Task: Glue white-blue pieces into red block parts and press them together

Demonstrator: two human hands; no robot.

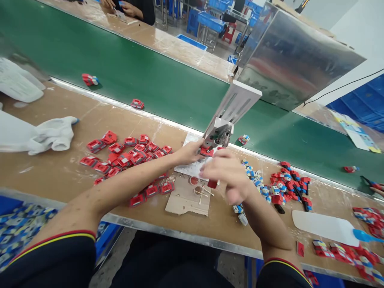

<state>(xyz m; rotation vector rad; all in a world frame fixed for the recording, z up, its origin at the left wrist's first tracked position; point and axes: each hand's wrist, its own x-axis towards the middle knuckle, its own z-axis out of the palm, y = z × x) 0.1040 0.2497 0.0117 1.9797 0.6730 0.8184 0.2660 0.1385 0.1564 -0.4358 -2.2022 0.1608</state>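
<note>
My left hand (190, 152) reaches to the base of a metal hand press (221, 134). Its fingers are closed on a red plastic piece (206, 152) below the clamp head. My right hand (226, 172) hovers just in front of the press, slightly blurred, its fingers stretched leftward and the thumb apart. A red part (212, 183) shows under those fingers; whether it belongs to the press I cannot tell. On the cardboard (187, 202) before the press lie a small round dish (194, 181), a clear ring-shaped lid (198, 190) and several thin sticks (207, 193).
Red-and-grey pieces (138, 154) are heaped to the left, beside a white glove (57, 134). White-and-blue pieces (258, 180) and red pieces (289, 184) lie to the right. A green conveyor belt (180, 96) runs behind, carrying several pieces. Another person's hands (129, 9) show across it.
</note>
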